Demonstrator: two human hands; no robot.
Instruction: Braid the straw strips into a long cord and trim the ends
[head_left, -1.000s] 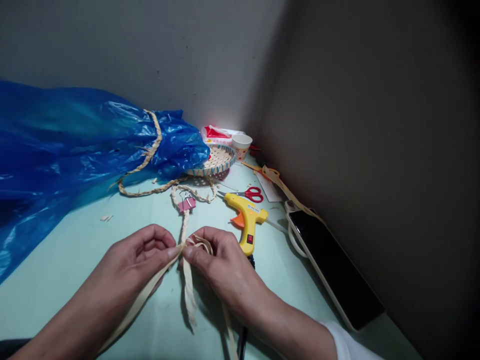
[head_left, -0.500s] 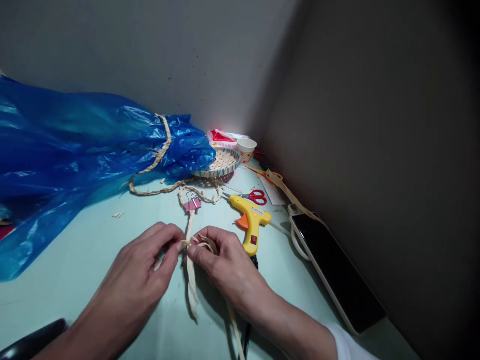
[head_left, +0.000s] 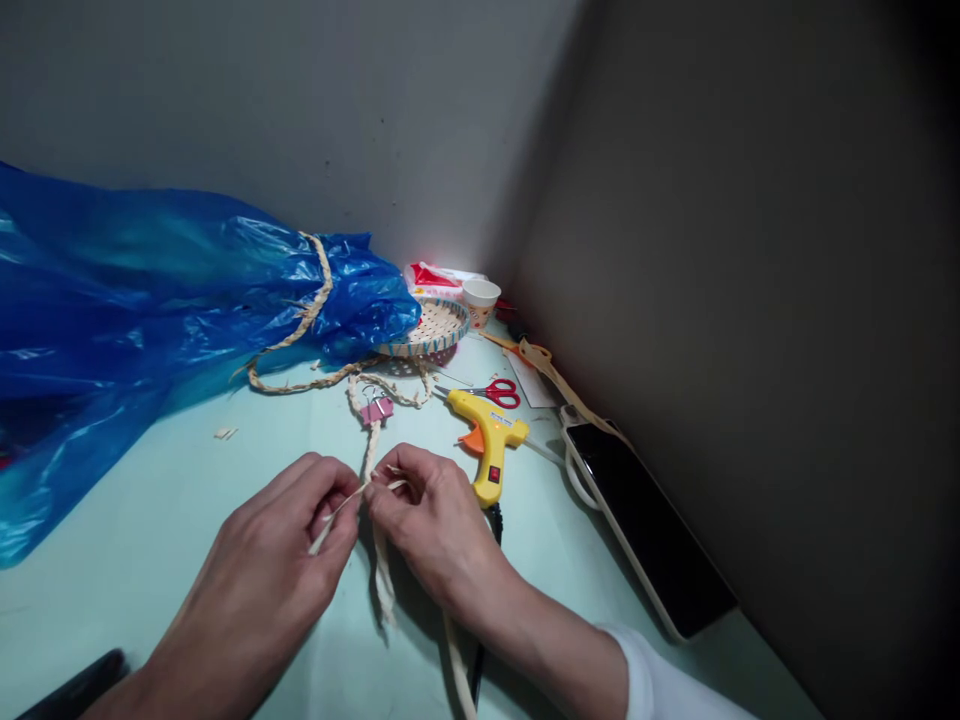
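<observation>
Head view: on our side of the pink clip (head_left: 376, 412), our left hand (head_left: 289, 540) and right hand (head_left: 435, 525) narrowly pinch strands (head_left: 383, 585) of the pale braid (head_left: 371, 450); we judge this plaiting, the next crossing calling for even tension.

Blue plastic bag (head_left: 187, 280) beside woven tray (head_left: 444, 322), paper cup (head_left: 481, 305) nearby, phone (head_left: 651, 530) farther right

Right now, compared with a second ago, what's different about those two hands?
The left hand has rolled over, its back turned more upward; the pale strip it pinches no longer visibly trails beside the wrist. The right hand still pinches at the braid, and the pink clip and yellow glue gun stayed put.
</observation>
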